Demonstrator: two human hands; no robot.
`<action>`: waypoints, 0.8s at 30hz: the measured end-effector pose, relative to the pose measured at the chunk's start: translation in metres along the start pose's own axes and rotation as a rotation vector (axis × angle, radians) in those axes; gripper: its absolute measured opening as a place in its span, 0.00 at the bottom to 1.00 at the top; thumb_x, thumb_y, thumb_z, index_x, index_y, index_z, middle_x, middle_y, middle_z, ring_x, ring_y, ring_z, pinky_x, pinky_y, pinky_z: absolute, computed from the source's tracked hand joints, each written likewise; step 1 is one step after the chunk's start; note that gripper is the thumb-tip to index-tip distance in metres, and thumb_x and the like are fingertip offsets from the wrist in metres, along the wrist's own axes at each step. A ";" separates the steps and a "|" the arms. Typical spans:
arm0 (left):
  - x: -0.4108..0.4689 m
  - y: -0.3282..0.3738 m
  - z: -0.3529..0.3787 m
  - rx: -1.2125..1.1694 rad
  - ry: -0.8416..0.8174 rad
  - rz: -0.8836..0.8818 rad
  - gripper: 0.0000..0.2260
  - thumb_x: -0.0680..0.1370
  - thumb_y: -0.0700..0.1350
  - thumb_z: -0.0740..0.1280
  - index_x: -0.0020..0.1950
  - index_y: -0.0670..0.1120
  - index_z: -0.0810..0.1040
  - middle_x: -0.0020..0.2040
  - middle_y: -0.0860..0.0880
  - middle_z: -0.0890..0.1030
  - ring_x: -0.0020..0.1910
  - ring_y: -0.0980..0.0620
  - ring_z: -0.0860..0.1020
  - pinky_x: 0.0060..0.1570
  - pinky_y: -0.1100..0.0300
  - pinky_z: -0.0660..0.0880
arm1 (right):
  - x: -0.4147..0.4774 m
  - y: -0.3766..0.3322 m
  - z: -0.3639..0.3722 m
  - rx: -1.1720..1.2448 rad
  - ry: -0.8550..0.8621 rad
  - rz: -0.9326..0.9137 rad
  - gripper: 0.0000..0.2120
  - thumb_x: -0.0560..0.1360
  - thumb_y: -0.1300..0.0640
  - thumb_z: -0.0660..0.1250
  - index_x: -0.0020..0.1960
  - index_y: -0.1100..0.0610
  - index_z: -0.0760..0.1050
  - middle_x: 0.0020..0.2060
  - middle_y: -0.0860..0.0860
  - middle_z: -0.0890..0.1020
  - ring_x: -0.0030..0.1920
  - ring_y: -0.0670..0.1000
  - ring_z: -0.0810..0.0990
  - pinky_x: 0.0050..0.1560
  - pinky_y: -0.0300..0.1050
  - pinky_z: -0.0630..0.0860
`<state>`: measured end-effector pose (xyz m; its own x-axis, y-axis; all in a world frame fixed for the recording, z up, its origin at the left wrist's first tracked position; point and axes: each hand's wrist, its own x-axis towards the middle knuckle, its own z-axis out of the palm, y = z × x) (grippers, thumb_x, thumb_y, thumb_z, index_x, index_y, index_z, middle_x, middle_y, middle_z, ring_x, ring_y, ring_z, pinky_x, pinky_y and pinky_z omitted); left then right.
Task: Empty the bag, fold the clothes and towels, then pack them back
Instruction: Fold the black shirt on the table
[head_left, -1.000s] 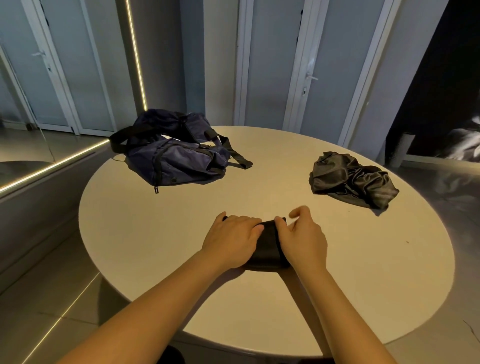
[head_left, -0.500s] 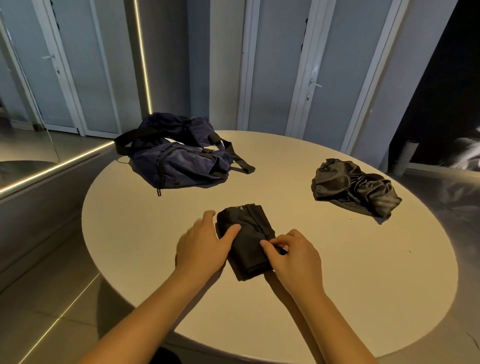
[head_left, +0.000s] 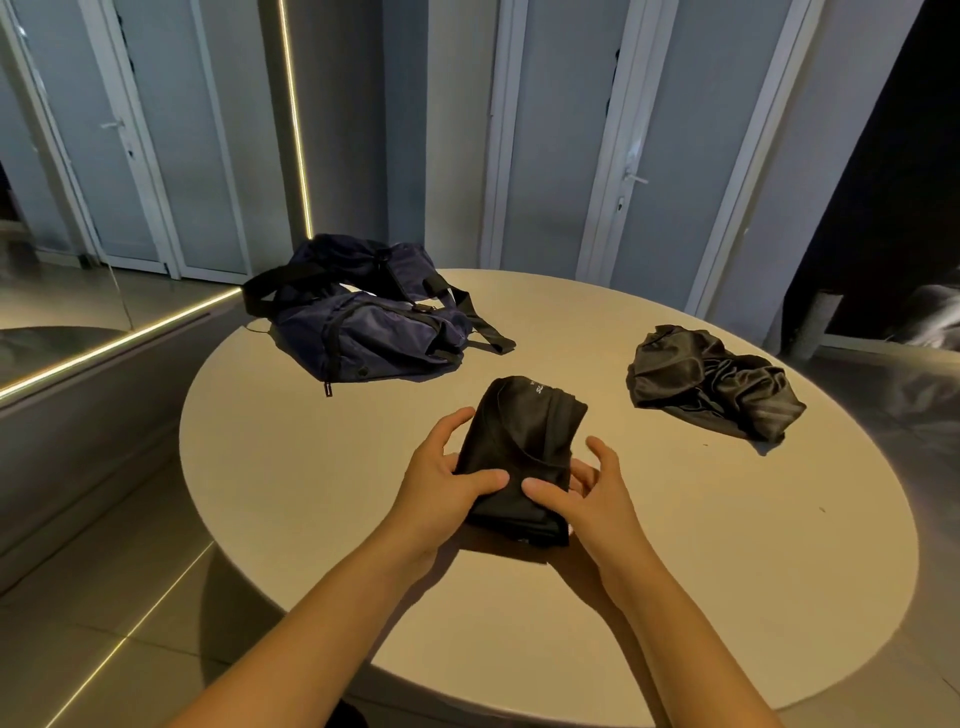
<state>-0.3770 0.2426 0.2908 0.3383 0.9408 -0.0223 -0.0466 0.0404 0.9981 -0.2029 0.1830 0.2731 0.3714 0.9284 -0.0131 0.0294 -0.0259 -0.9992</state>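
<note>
the folded black garment sits on the table near my edge, my left hand and right hand each gripping a side, thumbs on top; i'd squeeze evenly and lift it flat so the folds hold on the way to the navy bag beyond

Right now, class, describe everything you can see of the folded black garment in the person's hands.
The folded black garment is a compact, thick bundle of smooth dark fabric with small pale lettering near its far end. It lies lengthwise, pointing away from the person, on the round table, its near end perhaps slightly raised. The left hand grips its near left edge and the right hand its near right edge, thumbs on top.
</note>
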 end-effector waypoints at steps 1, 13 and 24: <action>0.001 0.004 -0.005 -0.027 -0.033 0.012 0.34 0.75 0.35 0.75 0.75 0.60 0.69 0.55 0.43 0.86 0.51 0.44 0.86 0.50 0.50 0.84 | 0.001 -0.005 0.000 0.132 -0.064 0.053 0.54 0.62 0.52 0.83 0.79 0.47 0.55 0.63 0.49 0.78 0.62 0.54 0.80 0.55 0.48 0.80; 0.058 0.042 -0.050 0.743 -0.093 0.061 0.38 0.73 0.54 0.78 0.78 0.53 0.64 0.54 0.42 0.82 0.46 0.49 0.82 0.52 0.55 0.81 | 0.063 -0.023 0.043 0.103 -0.064 -0.040 0.45 0.70 0.59 0.80 0.78 0.43 0.59 0.67 0.51 0.76 0.60 0.54 0.81 0.56 0.55 0.83; 0.219 0.046 -0.101 1.641 0.071 0.451 0.38 0.79 0.67 0.62 0.83 0.54 0.52 0.81 0.45 0.60 0.81 0.42 0.56 0.79 0.39 0.47 | 0.085 0.016 0.043 0.022 -0.042 -0.221 0.41 0.76 0.60 0.74 0.80 0.39 0.57 0.73 0.42 0.71 0.71 0.48 0.73 0.70 0.57 0.74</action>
<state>-0.4001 0.4842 0.3256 0.5288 0.7934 0.3015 0.8421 -0.5349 -0.0692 -0.2109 0.2771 0.2540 0.3195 0.9251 0.2054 0.0859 0.1876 -0.9785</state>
